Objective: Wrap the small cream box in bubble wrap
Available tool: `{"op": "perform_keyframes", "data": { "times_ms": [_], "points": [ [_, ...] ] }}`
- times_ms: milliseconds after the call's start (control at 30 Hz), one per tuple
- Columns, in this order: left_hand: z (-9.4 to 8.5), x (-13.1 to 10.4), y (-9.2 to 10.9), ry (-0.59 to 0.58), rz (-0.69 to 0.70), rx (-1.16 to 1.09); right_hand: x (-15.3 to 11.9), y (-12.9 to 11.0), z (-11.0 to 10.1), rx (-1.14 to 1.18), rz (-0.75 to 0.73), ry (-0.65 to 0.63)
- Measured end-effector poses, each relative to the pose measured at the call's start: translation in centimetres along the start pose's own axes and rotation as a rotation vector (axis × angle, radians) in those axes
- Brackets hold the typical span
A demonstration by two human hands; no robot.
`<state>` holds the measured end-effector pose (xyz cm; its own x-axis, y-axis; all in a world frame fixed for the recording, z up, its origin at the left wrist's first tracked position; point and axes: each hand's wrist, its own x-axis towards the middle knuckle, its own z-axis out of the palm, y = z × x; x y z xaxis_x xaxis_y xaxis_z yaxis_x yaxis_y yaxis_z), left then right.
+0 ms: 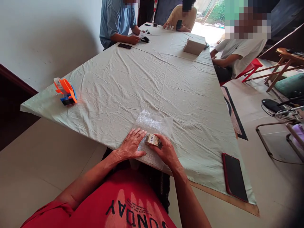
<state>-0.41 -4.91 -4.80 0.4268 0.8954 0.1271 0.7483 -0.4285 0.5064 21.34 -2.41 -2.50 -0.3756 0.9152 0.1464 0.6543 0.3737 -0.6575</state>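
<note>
A sheet of clear bubble wrap lies on the pale green tablecloth at the near edge of the table. On it sits a small brown box with a white barcode label. My right hand grips the box from the right side. My left hand lies flat with its fingers spread on the left part of the bubble wrap, just beside the box.
An orange and blue tape dispenser stands at the table's left corner. A dark phone in a red case lies near the front right edge. A cardboard box sits far back, where three people sit with phones.
</note>
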Motion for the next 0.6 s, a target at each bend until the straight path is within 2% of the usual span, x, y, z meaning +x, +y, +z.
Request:
{"op": "perform_keyframes", "data": {
  "times_ms": [300, 600],
  "points": [
    [-0.21, 0.02, 0.27, -0.025, -0.011, 0.008, 0.10, 0.15, 0.37, -0.052, -0.040, 0.038],
    [-0.24, -0.03, 0.31, -0.038, -0.023, 0.014, -0.12, -0.04, 0.33, -0.102, -0.025, 0.015]
  ]
}}
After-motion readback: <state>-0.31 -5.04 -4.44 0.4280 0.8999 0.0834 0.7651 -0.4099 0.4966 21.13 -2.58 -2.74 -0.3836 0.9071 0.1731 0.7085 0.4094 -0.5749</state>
